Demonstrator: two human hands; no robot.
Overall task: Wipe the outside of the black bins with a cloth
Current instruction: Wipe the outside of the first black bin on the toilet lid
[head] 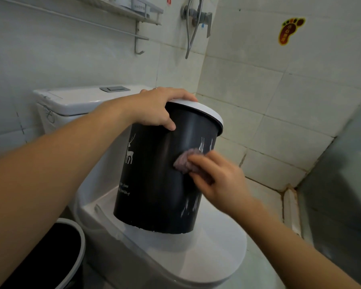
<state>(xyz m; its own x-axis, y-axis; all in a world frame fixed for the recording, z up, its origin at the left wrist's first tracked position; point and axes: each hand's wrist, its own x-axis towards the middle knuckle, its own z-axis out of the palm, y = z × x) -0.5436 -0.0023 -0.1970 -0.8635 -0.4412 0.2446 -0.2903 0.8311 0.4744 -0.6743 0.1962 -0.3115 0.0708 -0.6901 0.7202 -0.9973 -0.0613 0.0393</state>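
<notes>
Black plastic, the bin [154, 174] stands tilted on the closed toilet lid [217, 247], near its back edge, held at the white rim by the left hand [154, 109] with fingers curled over the top. The right hand [217, 180] presses a pinkish cloth [183, 161] against its side wall, so wiping is under way. Next, I judge, the bin must be turned for unwiped faces; a second bin [56, 257] waits on the floor beside the toilet.

Left hand [154, 107] grips black bin [154, 184] rim; right hand [217, 178] presses cloth [182, 162] against it.
</notes>
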